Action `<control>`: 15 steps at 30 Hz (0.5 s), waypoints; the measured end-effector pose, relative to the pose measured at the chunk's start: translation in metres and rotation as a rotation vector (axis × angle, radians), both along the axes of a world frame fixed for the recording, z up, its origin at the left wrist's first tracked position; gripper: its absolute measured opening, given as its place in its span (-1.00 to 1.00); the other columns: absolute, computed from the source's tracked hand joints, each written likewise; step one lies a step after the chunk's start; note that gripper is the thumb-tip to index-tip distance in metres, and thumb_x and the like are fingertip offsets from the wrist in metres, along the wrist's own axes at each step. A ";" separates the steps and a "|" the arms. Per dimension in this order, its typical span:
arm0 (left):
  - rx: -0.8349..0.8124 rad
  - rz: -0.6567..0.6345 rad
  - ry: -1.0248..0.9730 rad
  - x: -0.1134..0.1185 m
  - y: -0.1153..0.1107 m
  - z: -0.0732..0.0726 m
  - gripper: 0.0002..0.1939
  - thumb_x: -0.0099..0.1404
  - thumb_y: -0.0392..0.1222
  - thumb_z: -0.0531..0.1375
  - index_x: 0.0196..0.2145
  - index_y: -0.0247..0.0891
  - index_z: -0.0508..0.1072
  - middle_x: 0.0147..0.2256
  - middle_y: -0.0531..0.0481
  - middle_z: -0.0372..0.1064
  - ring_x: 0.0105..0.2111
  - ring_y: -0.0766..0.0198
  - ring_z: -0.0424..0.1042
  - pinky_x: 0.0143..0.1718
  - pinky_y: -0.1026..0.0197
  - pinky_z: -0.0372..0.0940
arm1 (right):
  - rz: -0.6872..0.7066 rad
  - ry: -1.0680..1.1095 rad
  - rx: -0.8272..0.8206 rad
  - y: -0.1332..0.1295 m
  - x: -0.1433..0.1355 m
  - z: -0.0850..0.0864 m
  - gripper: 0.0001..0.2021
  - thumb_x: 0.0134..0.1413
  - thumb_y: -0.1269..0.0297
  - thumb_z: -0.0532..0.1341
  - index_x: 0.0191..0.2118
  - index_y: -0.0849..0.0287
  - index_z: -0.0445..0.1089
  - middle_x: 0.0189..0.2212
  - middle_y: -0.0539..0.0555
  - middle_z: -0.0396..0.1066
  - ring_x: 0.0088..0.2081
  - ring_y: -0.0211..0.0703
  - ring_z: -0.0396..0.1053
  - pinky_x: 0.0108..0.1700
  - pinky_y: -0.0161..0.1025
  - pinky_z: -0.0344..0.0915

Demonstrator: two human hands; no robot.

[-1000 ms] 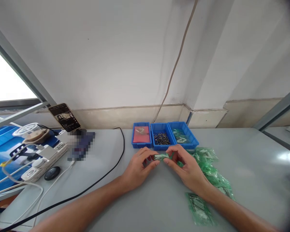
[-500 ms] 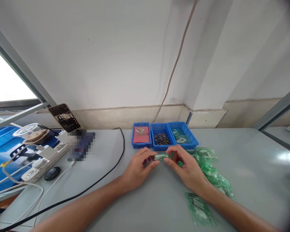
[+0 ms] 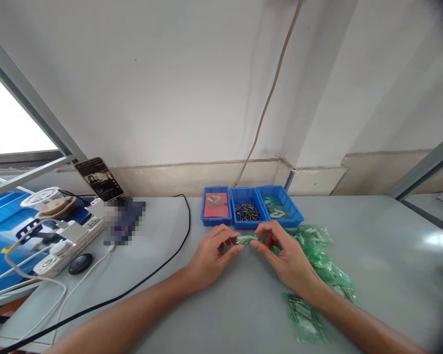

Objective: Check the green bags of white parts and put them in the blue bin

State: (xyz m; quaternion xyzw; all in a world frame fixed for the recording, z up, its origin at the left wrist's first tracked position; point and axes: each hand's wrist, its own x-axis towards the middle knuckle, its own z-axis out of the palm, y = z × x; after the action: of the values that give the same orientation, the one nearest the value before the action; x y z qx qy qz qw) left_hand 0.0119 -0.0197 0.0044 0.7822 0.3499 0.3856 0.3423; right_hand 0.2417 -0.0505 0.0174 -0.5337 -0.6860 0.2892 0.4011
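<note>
Between both hands, just in front of the blue bins, is a small green plastic bag [image 3: 246,239] with pale pieces showing inside. My left hand [image 3: 214,253] pinches its left end between thumb and fingers. At its right end, my right hand [image 3: 280,253] grips it the same way. Several filled green plastic bags [image 3: 323,260] lie in a row beside and behind my right hand. One flat green bag [image 3: 303,317] with metal pieces in it rests under my right forearm's near side. The exact contents of the held bag are too small to tell.
Three blue bins stand at the back: one with a red sheet [image 3: 216,209], one with dark screws [image 3: 247,212], one with green bags [image 3: 276,207]. A black cable [image 3: 147,280] crosses the left side. Further left are a power strip [image 3: 68,246], a phone [image 3: 99,178] and a black oval object [image 3: 80,264].
Almost nothing differs. Both hands keep their grip on the small green bag in the same place, with only a tiny shift of the view.
</note>
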 end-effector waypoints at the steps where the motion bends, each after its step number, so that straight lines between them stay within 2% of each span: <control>1: 0.000 0.000 0.000 0.000 0.000 0.000 -0.75 0.50 -0.02 0.25 -0.03 -0.21 0.56 -0.17 -0.08 0.42 -0.19 0.22 0.41 -0.21 0.23 0.33 | 0.000 0.008 0.000 0.000 0.000 0.000 -0.84 0.38 0.08 0.24 -0.11 0.01 0.36 -0.44 -0.08 0.36 -0.38 -0.15 0.33 -0.39 -0.26 0.24; 7: 0.000 -0.002 0.004 0.000 0.000 0.000 -0.75 0.49 -0.02 0.25 -0.04 -0.22 0.57 -0.17 -0.08 0.42 -0.18 0.21 0.40 -0.21 0.23 0.33 | 0.014 -0.002 0.004 0.000 0.000 0.000 -0.80 0.40 0.07 0.22 0.01 0.00 0.37 -0.32 -0.01 0.41 -0.34 -0.12 0.36 -0.39 -0.24 0.25; 11: -0.006 -0.005 0.000 0.000 -0.001 0.001 -0.76 0.49 -0.02 0.25 -0.03 -0.21 0.57 -0.18 -0.08 0.42 -0.19 0.21 0.40 -0.22 0.23 0.32 | 0.015 -0.008 -0.001 0.000 0.000 -0.001 -0.83 0.40 0.05 0.22 -0.10 0.01 0.36 -0.43 -0.06 0.36 -0.37 -0.13 0.35 -0.39 -0.24 0.24; 15: 0.006 -0.004 0.003 0.000 0.000 0.001 -0.76 0.49 -0.02 0.26 -0.05 -0.21 0.58 -0.17 -0.08 0.43 -0.18 0.20 0.40 -0.20 0.21 0.32 | 0.004 0.000 0.012 0.001 0.000 -0.002 -0.83 0.39 0.06 0.23 -0.14 0.01 0.34 -0.44 -0.08 0.34 -0.39 -0.14 0.33 -0.37 -0.24 0.25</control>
State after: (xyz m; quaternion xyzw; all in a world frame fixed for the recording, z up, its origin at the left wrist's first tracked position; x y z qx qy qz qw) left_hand 0.0121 -0.0200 0.0050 0.7845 0.3475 0.3849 0.3402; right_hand 0.2419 -0.0495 0.0159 -0.5299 -0.6888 0.2859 0.4038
